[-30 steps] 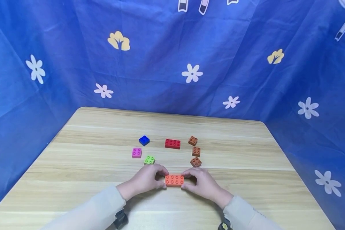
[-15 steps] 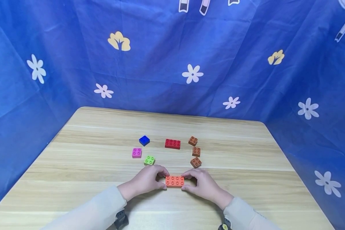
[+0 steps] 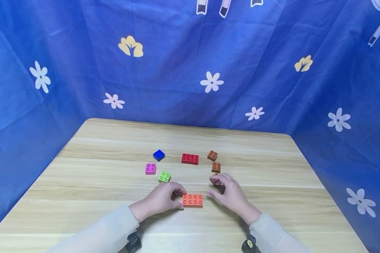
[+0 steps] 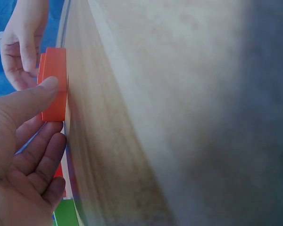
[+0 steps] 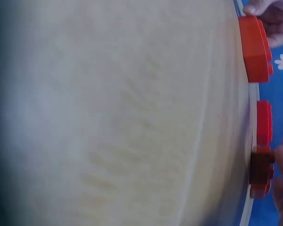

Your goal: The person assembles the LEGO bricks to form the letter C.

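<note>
An orange toy building brick with two rows of studs (image 3: 192,201) lies flat on the table near the front. My left hand (image 3: 160,199) grips its left end; the left wrist view shows the thumb lying against the brick's side (image 4: 57,106). My right hand (image 3: 230,194) is off the orange brick, fingers and thumb apart with nothing between them. Its fingertips are over the nearest brown brick, partly hiding it in the head view. The right wrist view shows that brown brick (image 5: 260,168) close beside the fingers; whether they touch it I cannot tell.
Farther back are a red brick (image 3: 190,159) and two more brown bricks, one in the middle (image 3: 216,167) and one behind (image 3: 212,155). Blue (image 3: 159,155), magenta (image 3: 150,169) and lime green (image 3: 164,177) bricks lie to the left. Blue cloth (image 3: 164,88) surrounds the wooden table (image 3: 114,151).
My right hand has let go of the orange brick's right end and moved up and right to the nearest brown brick. The left hand and the orange brick have stayed in place.
</note>
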A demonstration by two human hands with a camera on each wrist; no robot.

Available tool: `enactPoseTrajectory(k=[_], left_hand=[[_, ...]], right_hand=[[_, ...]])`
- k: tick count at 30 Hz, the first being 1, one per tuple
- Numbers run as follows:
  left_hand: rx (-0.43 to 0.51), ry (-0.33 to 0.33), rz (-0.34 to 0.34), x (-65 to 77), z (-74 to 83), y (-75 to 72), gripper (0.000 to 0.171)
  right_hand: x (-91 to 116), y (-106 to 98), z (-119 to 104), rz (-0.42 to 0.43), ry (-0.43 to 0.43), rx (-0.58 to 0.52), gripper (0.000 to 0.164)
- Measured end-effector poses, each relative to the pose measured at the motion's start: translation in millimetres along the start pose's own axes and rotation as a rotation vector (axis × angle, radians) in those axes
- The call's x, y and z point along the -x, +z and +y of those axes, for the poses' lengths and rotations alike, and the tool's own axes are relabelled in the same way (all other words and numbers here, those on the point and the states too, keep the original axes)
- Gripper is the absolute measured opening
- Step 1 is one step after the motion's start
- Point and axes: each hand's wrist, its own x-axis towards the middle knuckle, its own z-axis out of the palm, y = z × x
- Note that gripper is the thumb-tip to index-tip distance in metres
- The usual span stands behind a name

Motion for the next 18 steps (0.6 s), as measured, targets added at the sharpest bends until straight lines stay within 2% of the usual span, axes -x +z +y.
enactPoseTrajectory(k=[6,18], left_hand=[[-0.003,0.002,-0.001,0.0,-0.6,0.2,0.033],[0.003,0.011,0.004,0.6,-2.4,1.1,0.033]], right_hand=[[-4.1,-1.7,6.8,0.1,0.074,0.069,0.057],[-7.7,1.0,14.6,0.079,0.265,0.106,0.064]])
